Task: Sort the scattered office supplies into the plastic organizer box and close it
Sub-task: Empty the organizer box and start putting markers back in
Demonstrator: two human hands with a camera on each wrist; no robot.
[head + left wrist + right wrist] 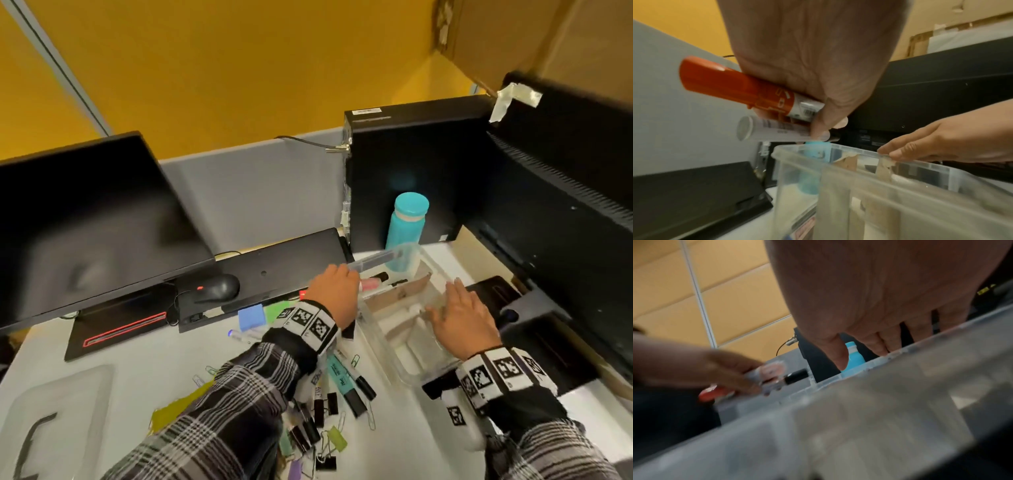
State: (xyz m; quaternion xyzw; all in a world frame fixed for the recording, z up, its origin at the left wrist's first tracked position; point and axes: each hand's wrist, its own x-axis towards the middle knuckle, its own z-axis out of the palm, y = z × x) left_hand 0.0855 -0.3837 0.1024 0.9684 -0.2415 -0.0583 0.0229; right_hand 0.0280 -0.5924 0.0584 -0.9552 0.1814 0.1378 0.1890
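Note:
The clear plastic organizer box (385,359) stands open on the desk, split up by cardboard dividers (397,291). My left hand (334,287) hovers over its far left corner and grips a bundle of markers: an orange-red one (735,86), a white-barrelled one (772,129), and a pink one with a black tip beside it (371,282). My right hand (459,313) lies with spread, fairly straight fingers on the box's right rim (920,164). More markers, a teal highlighter (342,380), binder clips (322,411) and paper clips lie scattered under my left forearm.
The clear lid (54,411) lies at the near left. Blue sticky notes (251,317), a mouse (217,287) and a keyboard sit behind the clutter. A teal bottle (406,226) stands just beyond the box, against a black PC tower (411,164). Monitors flank both sides.

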